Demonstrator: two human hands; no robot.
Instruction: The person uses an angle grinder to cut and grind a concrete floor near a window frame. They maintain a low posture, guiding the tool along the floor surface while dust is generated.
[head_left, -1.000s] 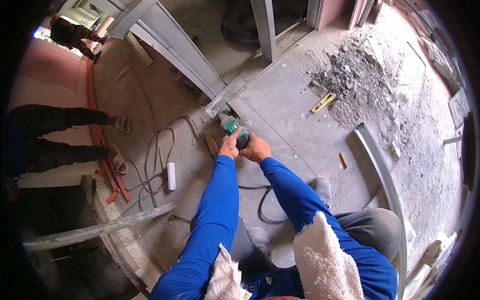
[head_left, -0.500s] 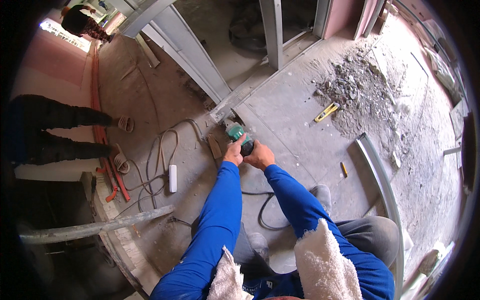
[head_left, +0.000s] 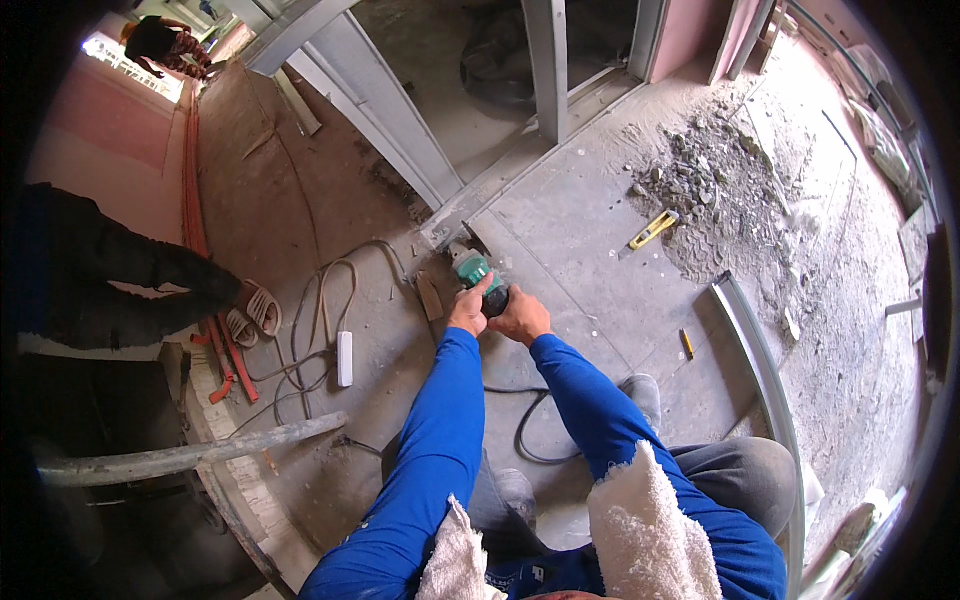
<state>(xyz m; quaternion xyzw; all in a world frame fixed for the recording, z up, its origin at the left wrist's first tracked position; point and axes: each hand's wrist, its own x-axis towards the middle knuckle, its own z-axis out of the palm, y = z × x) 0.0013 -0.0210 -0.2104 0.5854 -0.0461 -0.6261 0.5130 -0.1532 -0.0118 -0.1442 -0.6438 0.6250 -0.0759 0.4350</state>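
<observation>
My left hand (head_left: 470,308) and my right hand (head_left: 522,318) are both closed on a green and black handheld power tool (head_left: 472,270), which looks like an angle grinder. Its working end is low at the foot of the grey metal frame (head_left: 448,225), partly obscured by the tool body. A wooden block (head_left: 428,295) lies just left of the tool, and a dark cable (head_left: 530,420) loops on the floor beneath my arms.
Tangled cords with a white power strip (head_left: 345,358), red pipes (head_left: 235,365) and a round pole (head_left: 220,450) lie left. A person's legs (head_left: 130,280) and another person (head_left: 170,50) are leftward. Rubble (head_left: 700,175), a yellow knife (head_left: 652,228) and a metal channel (head_left: 755,355) lie right.
The nearer person's legs and sandalled feet have moved closer together and lower. The farther person has shifted. The view has moved slightly; my hands stay on the tool.
</observation>
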